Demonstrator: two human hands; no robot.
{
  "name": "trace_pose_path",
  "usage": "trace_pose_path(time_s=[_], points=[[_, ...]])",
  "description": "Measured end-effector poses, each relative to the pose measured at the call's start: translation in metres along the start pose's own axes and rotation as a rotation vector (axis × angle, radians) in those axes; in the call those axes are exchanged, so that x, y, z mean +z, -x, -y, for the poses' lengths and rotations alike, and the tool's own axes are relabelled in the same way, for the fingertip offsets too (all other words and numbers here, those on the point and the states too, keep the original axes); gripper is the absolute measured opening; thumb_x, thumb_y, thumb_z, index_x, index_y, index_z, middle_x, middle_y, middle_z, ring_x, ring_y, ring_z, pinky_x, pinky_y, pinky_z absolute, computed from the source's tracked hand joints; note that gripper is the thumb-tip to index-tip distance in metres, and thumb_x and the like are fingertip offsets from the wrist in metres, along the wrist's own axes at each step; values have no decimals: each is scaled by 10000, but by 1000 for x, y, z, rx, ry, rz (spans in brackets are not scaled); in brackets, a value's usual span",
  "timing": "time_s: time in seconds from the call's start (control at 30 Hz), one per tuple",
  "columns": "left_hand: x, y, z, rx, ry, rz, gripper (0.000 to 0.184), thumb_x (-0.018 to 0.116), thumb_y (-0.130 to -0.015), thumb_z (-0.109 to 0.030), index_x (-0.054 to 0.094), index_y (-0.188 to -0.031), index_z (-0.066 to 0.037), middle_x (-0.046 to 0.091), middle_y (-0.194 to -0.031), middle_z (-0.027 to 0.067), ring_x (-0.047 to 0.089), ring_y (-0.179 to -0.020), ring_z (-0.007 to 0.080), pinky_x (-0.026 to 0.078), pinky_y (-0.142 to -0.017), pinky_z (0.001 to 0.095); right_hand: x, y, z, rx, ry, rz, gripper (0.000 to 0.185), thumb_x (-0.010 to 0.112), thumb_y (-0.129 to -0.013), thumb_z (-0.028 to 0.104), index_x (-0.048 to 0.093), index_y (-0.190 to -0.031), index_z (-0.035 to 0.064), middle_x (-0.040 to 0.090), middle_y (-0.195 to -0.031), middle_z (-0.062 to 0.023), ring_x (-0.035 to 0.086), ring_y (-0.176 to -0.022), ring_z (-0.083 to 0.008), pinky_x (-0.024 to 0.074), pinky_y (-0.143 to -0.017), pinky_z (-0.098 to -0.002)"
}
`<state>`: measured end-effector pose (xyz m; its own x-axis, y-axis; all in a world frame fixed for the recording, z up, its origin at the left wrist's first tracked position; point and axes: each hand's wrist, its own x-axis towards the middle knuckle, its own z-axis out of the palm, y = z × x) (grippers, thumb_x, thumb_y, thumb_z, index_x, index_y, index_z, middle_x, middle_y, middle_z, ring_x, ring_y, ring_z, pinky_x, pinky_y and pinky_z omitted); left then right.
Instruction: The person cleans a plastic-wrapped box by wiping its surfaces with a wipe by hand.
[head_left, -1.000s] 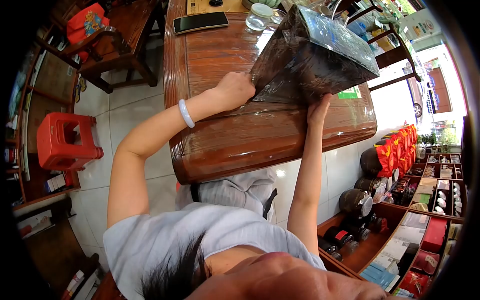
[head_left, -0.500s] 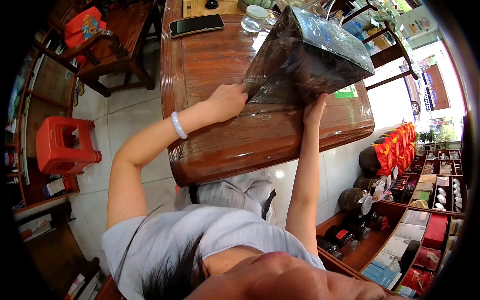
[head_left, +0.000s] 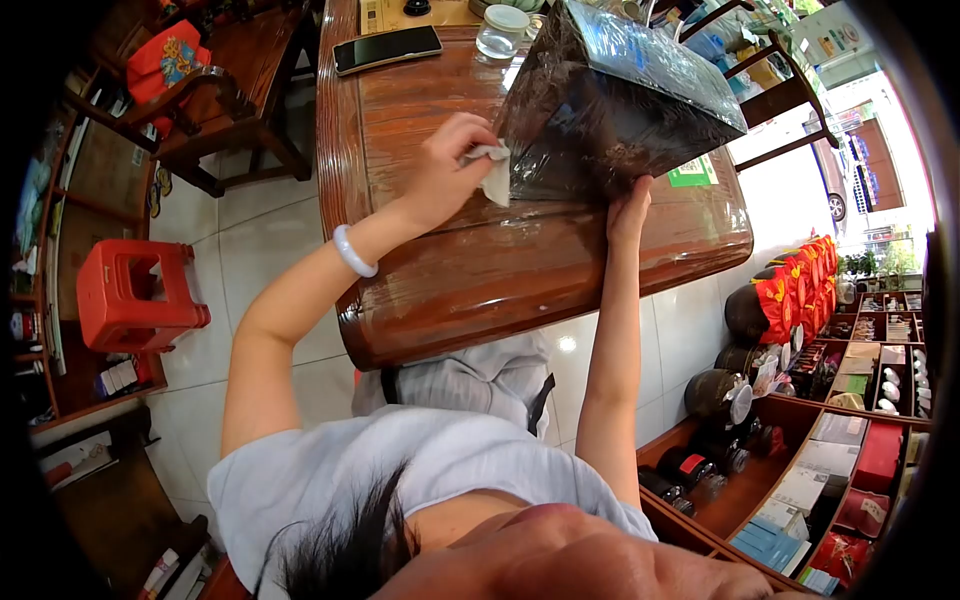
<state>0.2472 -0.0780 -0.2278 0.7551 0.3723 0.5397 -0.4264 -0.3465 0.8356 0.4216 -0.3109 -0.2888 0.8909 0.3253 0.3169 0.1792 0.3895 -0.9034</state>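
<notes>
A dark box wrapped in glossy clear plastic (head_left: pixel 610 130) is tilted over the wooden table. My right hand (head_left: pixel 630 208) grips its lower edge, with the fingers partly hidden behind it. Beside the box's left side, my left hand (head_left: pixel 450 165) pinches a crumpled white tissue (head_left: pixel 496 178). The tissue hangs close to the plastic wrap; I cannot tell whether it touches. A pale bangle circles my left wrist.
The glossy wooden table (head_left: pixel 420 270) carries a phone (head_left: pixel 388 50), a lidded glass jar (head_left: pixel 502 32) and a green card (head_left: pixel 690 174). A red stool (head_left: pixel 135 295) and a wooden chair (head_left: pixel 235 85) stand left. Shelves with jars and boxes (head_left: pixel 810 470) line the right.
My left hand has drawn back slightly from the box's edge and lifted, and the white tissue in it now shows. The right hand keeps its hold on the box.
</notes>
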Motion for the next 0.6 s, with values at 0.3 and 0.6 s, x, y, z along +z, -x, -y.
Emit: trace_pose_path(time_s=[0.3, 0.6], points=[[6, 12, 31, -169, -222, 161, 98, 584, -691, -6, 544, -758, 54, 570, -782, 153, 566, -728, 307, 444, -633, 344, 5, 2, 4, 31, 18, -26, 692, 464, -868, 533, 387, -1273, -23, 443, -1287, -115, 424, -1178, -251, 327, -1014, -389], [-12, 29, 26, -222, -54, 220, 104, 638, -734, -54, 597, -746, 40, 587, -784, 95, 560, -707, 186, 441, -641, 293, 2, -1, -1, -27, 34, -51, 710, 469, -863, 537, 378, -1274, -35, 436, -1293, -124, 421, -1180, -257, 318, -1022, -391]])
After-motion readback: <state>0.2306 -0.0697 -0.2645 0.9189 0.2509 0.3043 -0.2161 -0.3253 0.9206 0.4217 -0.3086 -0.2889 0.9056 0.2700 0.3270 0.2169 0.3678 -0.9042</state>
